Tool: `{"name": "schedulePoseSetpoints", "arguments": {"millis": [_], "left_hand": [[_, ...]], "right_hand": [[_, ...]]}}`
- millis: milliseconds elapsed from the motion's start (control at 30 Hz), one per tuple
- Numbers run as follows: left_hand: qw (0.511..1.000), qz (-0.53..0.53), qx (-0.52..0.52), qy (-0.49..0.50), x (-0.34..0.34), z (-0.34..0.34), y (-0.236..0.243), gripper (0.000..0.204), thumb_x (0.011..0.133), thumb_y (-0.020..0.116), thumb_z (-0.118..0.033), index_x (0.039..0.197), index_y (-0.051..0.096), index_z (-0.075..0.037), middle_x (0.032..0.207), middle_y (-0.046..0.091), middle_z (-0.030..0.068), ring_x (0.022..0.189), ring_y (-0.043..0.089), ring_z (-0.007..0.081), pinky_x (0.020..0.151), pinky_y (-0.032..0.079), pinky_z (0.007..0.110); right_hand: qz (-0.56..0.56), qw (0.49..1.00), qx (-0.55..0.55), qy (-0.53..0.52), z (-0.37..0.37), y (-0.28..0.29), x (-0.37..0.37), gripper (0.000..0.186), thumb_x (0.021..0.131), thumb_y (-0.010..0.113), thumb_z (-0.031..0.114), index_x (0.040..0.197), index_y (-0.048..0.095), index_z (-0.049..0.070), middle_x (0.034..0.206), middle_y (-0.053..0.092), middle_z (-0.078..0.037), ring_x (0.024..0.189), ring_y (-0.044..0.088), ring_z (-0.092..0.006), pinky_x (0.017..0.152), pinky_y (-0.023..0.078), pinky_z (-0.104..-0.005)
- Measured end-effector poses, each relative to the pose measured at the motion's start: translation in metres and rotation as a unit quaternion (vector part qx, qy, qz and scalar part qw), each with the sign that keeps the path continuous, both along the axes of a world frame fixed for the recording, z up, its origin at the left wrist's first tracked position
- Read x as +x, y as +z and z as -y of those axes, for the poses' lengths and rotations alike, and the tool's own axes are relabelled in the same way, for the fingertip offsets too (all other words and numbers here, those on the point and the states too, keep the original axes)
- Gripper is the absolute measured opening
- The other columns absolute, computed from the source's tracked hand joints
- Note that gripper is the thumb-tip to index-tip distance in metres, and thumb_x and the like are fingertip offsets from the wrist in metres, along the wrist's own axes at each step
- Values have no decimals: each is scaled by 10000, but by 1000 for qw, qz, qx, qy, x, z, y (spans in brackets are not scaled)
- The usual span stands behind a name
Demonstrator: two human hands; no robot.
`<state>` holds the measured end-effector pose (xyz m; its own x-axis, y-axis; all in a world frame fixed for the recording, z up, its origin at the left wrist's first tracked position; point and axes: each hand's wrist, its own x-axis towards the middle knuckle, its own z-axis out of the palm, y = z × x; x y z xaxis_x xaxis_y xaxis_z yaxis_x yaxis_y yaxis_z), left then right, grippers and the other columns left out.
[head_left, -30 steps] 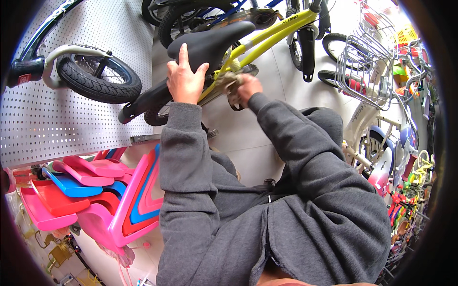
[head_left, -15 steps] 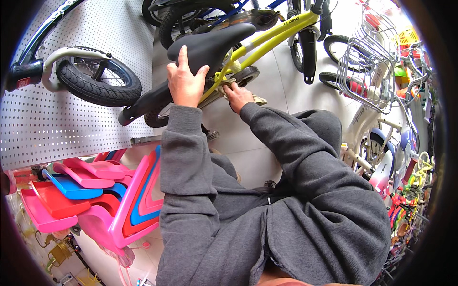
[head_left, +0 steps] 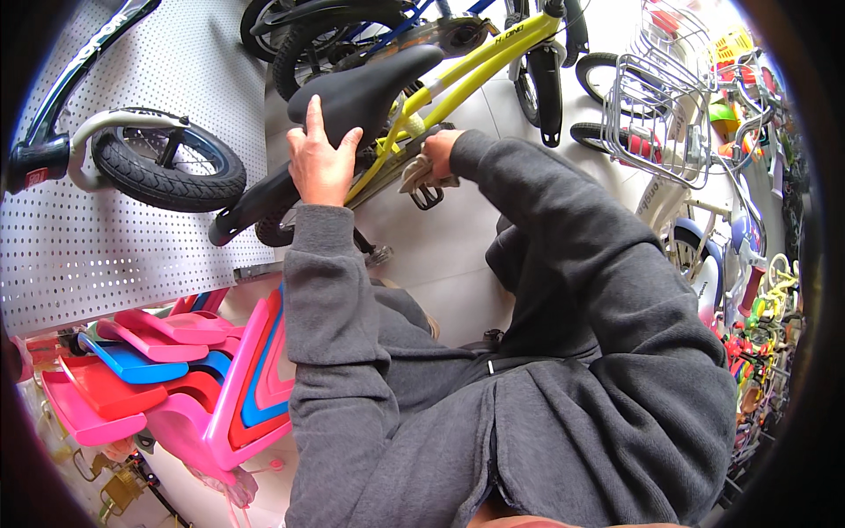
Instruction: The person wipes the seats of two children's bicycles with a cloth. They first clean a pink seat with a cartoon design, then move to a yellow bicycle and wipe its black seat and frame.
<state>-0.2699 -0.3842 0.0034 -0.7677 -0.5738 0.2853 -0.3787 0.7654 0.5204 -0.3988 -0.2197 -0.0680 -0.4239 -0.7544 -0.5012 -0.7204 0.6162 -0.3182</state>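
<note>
A small yellow bicycle (head_left: 480, 79) stands in front of me, tilted across the view. On the back of its black saddle (head_left: 361, 88) rests my left hand (head_left: 322, 167), index finger and thumb spread apart and the other fingers partly hidden. My right hand (head_left: 443, 154) is closed on a pale, crumpled cloth (head_left: 415, 173) beside the crank area, just above a pedal (head_left: 428, 198). Part of the cloth and the fingertips are hidden. Below the saddle runs a black rear mudguard (head_left: 255, 204).
Left stands a white perforated panel (head_left: 53, 255) with a bicycle wheel (head_left: 167, 167) against it. Stacked pink, red and blue plastic pieces (head_left: 224, 422) lie below. More bicycles (head_left: 343, 44) crowd the far side; wire baskets (head_left: 656, 119) and colourful goods (head_left: 761, 352) line the right.
My right hand has moved with the cloth along the lower frame, and its elbow has swung outward. My left hand stays on the saddle. The whole view has shifted slightly.
</note>
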Motion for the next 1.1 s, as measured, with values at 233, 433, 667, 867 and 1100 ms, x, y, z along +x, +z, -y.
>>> {"name": "schedulePoseSetpoints", "arguments": {"millis": [233, 433, 667, 867, 1100], "left_hand": [[962, -184, -190, -74, -6, -39, -5, 322, 648, 706, -117, 948, 589, -93, 988, 497, 96, 937, 475, 281, 807, 382, 402], [929, 31, 336, -152, -40, -83, -104, 219, 759, 643, -122, 932, 629, 11, 794, 624, 60, 660, 576, 123, 605, 481, 268], [804, -132, 544, 201, -93, -86, -198, 293, 779, 669, -120, 998, 560, 42, 568, 505, 42, 382, 376, 94, 340, 273, 262], [837, -115, 488, 221, -108, -90, -185, 184, 776, 650, -53, 911, 627, 69, 591, 582, 74, 435, 485, 138, 437, 396, 288], [823, -176, 467, 271, -115, -94, -177, 130, 810, 627, -64, 852, 643, 58, 637, 627, 89, 404, 479, 136, 423, 405, 283]], "right_hand": [[80, 993, -39, -71, -45, 54, -12, 449, 680, 678, 462, 819, 679, 36, 729, 654, -126, 670, 640, -240, 659, 513, -335], [-86, 973, -14, -215, -53, 86, -29, 416, 740, 648, 399, 935, 659, 32, 835, 660, -145, 746, 648, -244, 702, 518, -328], [-69, 968, -4, -241, -65, 92, -39, 441, 710, 673, 408, 1032, 651, 107, 942, 663, -92, 873, 641, -212, 800, 501, -314], [-75, 969, -48, -232, -69, 88, -51, 434, 763, 632, 434, 1024, 649, 87, 919, 663, -112, 863, 646, -223, 787, 513, -330], [-51, 966, -56, -245, -66, 91, -53, 458, 772, 635, 430, 1066, 624, 78, 929, 659, -115, 864, 649, -220, 788, 517, -325]]}}
